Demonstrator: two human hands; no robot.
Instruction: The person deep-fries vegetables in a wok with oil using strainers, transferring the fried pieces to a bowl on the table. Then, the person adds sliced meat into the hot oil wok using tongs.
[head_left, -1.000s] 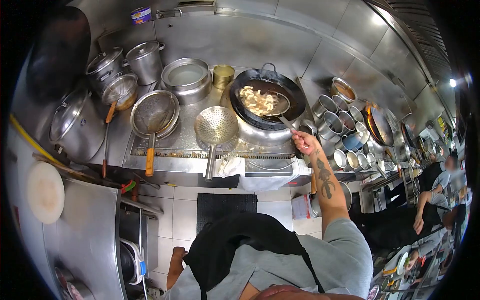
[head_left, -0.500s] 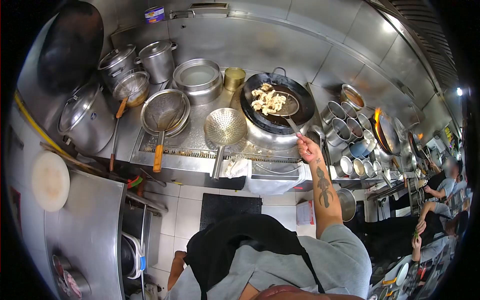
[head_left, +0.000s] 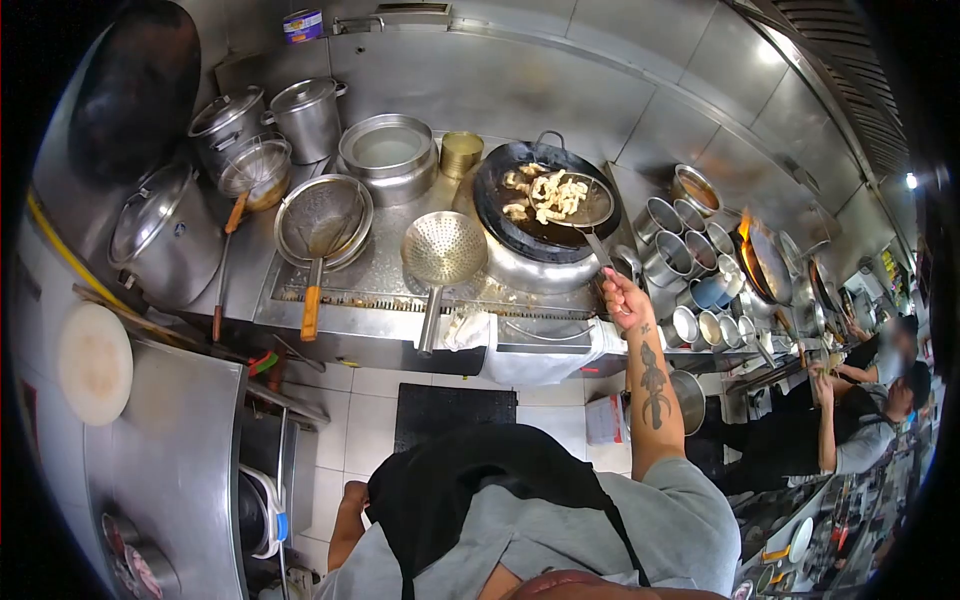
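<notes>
The right hand (head_left: 626, 300) grips the skimmer (head_left: 600, 204), most food (head_left: 558, 197) gathered in it, some loose in the wok (head_left: 497, 222) near the worktop's (head_left: 392, 262) back edge; the left hand (head_left: 355, 491) is unclear.

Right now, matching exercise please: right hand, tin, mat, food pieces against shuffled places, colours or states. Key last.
1. Right hand
2. Tin
3. Mat
4. Food pieces

A. Black, on the floor
B. Closed on the handle of the skimmer
C. Pale, partly in the skimmer
D. Gold-coloured, between the open pot and the wok

1-B, 2-D, 3-A, 4-C
</notes>
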